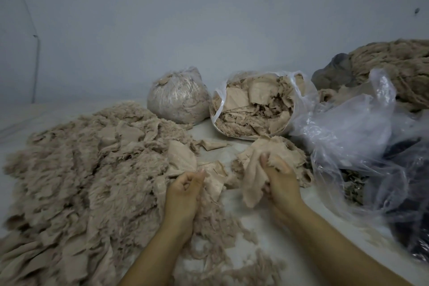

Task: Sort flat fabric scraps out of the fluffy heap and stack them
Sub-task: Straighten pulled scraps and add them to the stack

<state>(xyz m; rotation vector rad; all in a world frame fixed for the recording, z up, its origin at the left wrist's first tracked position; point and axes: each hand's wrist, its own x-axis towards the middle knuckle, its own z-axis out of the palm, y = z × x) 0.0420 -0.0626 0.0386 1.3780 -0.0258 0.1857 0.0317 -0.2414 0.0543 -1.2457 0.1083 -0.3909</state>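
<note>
I see my right hand [279, 179] gripping a flat beige scrap [251, 183], fingers curled round it; the scrap hangs with its long axis running up and down, its frayed lower edge pointing toward me. Just behind that hand lies a small stack of scraps [283, 151] on the pale floor [274, 225]. My left hand [185, 190] is loosely curled at the near edge of the fluffy heap [76, 169], thumb and fingertips pinching a ribbed scrap [183, 158] that points away from me. Beyond stand a tied bag of fluff [178, 95] and an open bag of scraps [255, 104], side by side.
</note>
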